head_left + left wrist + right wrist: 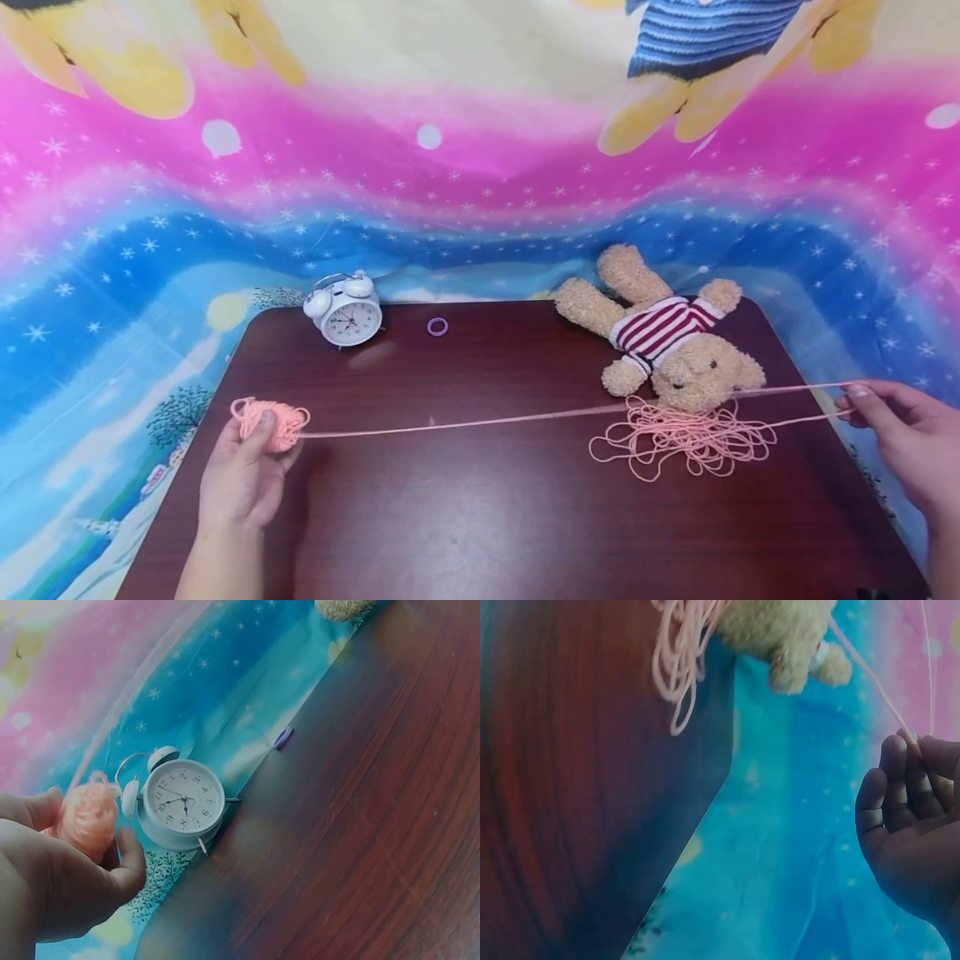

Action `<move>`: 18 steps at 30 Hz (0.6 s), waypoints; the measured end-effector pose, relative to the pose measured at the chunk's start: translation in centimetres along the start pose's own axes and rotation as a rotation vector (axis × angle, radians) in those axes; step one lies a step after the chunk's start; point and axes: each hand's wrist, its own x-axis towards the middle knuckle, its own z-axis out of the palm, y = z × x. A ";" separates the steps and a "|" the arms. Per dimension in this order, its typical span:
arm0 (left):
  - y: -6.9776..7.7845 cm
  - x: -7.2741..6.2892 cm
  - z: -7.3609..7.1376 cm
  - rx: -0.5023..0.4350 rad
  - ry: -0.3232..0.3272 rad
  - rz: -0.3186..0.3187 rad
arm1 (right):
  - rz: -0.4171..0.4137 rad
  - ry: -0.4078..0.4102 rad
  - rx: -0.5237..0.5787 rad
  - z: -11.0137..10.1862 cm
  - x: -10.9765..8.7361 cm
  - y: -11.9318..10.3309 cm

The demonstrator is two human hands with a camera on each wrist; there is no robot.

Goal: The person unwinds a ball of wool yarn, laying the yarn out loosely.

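On the left of the head view, my left hand (243,479) grips a small ball of peach yarn (276,423), thumb laid across it. A taut strand (465,422) runs from the ball over the table to the right. My right hand (911,433) pinches the yarn between thumb and fingers beyond the table's right edge, and two strands lead from it back to the left. Beneath those strands a loose heap of peach yarn loops (682,437) lies by the teddy bear's head. In the left wrist view the yarn ball (88,821) sits between thumb and fingers.
A teddy bear (667,333) in a red-and-white striped shirt lies at the back right of the dark wooden table (450,517). At the back left stands a white alarm clock (348,317), with a purple ring (437,326) beside it. A printed cloth (480,217) hangs behind.
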 end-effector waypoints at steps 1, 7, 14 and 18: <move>0.0 0.0 -0.1 -0.025 0.004 0.003 | -0.013 0.002 0.024 -0.2 0.0 0.4; 0.2 -0.1 -0.9 -0.131 -0.023 0.044 | -0.041 0.032 0.092 -0.9 0.1 2.2; 0.7 0.1 -1.4 -0.163 0.058 0.050 | -0.046 0.045 0.319 -1.5 0.3 3.6; 1.0 0.0 -1.9 -0.156 0.089 0.058 | -0.049 0.080 0.353 -1.6 0.3 4.2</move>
